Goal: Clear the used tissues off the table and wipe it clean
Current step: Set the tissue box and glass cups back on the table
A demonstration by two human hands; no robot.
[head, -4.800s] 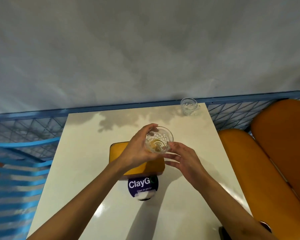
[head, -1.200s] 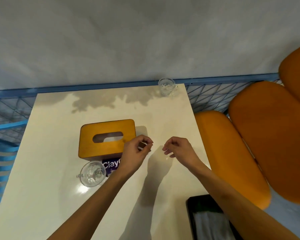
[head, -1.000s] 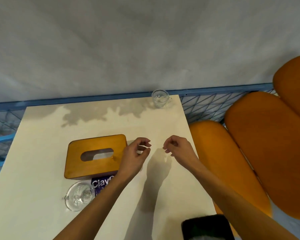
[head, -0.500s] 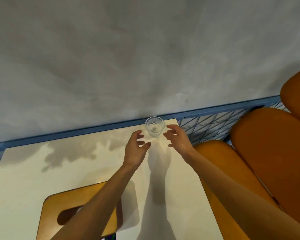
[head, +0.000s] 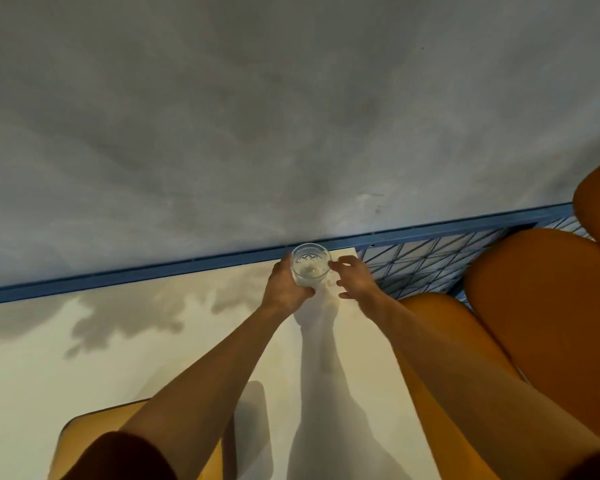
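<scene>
— Above the tabletop (head: 84, 368), what takes up most of the view?
— A grey, mottled wall (head: 291, 116). The cream tabletop lies below it, its far edge against a blue rail (head: 153, 273), with ragged shadows across the far part.
— And to the right?
— Rounded orange seat cushions (head: 551, 323), just beside the tabletop's right edge. Blue mesh (head: 423, 265) shows between them and the rail.
— What is on the tabletop?
— A wooden box (head: 84, 445) at the near left, mostly hidden by the left forearm, so I cannot tell what it holds. Then a small clear glass (head: 309, 265) at the far right corner, close to the rail.
— And the hands?
— Both arms are stretched out to that glass. The left hand (head: 284, 289) grips it — fingers curled round its left side, thumb across the near side. The right hand (head: 355, 278) holds nothing; its fingers are loose and a little spread, the tips just beside the glass's right side. Whether they touch it, I cannot tell — nor whether the glass stands on the tabletop or is lifted off it.
</scene>
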